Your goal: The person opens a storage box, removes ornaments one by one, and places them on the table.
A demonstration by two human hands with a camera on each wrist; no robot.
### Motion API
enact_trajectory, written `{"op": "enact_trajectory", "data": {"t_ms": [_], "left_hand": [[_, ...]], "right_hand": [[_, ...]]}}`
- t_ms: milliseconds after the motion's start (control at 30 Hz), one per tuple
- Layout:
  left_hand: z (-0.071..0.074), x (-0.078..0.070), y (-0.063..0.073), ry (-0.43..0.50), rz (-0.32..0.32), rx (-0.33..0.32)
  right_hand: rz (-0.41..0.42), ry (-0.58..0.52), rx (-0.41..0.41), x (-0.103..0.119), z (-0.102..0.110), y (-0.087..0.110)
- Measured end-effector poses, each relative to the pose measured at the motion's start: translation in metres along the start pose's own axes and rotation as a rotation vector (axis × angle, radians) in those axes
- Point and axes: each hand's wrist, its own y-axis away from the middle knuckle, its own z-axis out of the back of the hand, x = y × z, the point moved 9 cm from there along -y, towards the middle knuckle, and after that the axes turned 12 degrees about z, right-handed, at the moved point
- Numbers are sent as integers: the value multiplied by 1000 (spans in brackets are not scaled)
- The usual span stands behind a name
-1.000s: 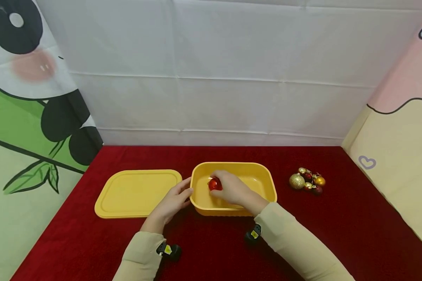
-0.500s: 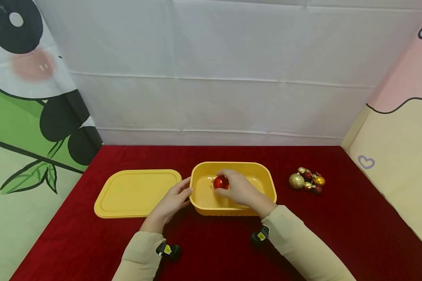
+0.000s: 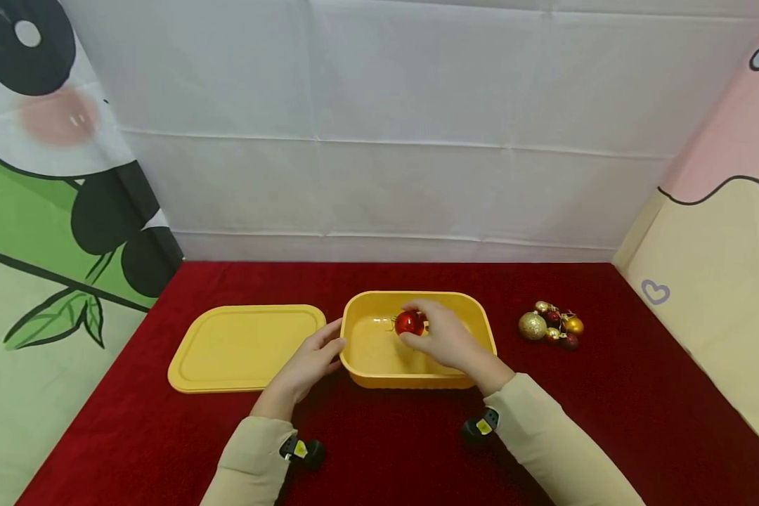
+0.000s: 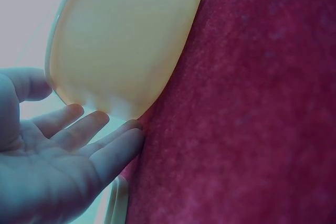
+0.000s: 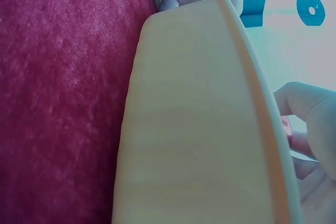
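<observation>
My right hand (image 3: 441, 336) is over the inside of a yellow plastic box (image 3: 363, 362), holding a shiny red Christmas bauble (image 3: 408, 322) between thumb and fingers. The bauble's gold cap points left. In the right wrist view the box wall (image 5: 184, 103) hides most of this bauble. My left hand (image 3: 308, 362) rests against the box's left end with extended fingers. The left wrist view has those fingertips (image 4: 100, 117) right at the end wall, with the thumb beside the rim.
A flat yellow lid (image 3: 247, 348) lies left of the box on the red cloth (image 3: 379, 450). To the right sits a cluster of small baubles, including a glittery gold bauble (image 3: 533, 326) and an orange-gold bauble (image 3: 573, 325). A white cloth backdrop (image 3: 379, 183) stands behind.
The right hand has shifted rightward inside the box, carrying the red bauble from near the left end toward the middle. The left hand stays at the box's left end.
</observation>
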Motion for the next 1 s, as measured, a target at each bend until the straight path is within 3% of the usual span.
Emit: {"op": "enact_trajectory", "data": {"t_ms": [233, 1000], "left_hand": [[0, -1, 0, 7, -2, 9], [0, 0, 1, 11, 7, -2]], "right_hand": [[0, -50, -32, -6, 7, 6], [34, -69, -127, -17, 34, 25]]}}
